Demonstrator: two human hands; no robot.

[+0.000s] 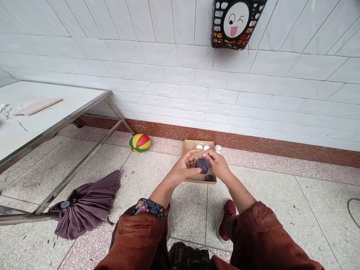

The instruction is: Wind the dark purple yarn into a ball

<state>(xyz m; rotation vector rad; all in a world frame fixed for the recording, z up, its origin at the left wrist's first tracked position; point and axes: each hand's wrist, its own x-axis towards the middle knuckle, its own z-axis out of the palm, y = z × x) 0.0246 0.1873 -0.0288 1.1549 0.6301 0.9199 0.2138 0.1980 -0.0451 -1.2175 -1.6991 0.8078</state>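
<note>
A ball of dark purple-grey yarn (201, 165) is held up in front of me, above a shallow cardboard box (197, 181) on the floor. My left hand (183, 167) curls around the ball's left side, thumb below and fingers above. Beside it, my right hand (217, 164) has thumb and fingertips pinched together at the ball's upper right, apparently on its yarn strand; the strand itself is hard to see there. Inside the box lie a second dark ball (208, 178) and white yarn balls (199, 146). Another white ball (218, 148) rests just outside its right edge.
A red, yellow and green ball (140, 143) sits by the leg of a white-topped metal table (56, 112) at left. Purple pleated cloth (90, 204) lies on the floor. A black basket (236, 24) hangs on the tiled wall. A dark cable (351, 210) is at far right.
</note>
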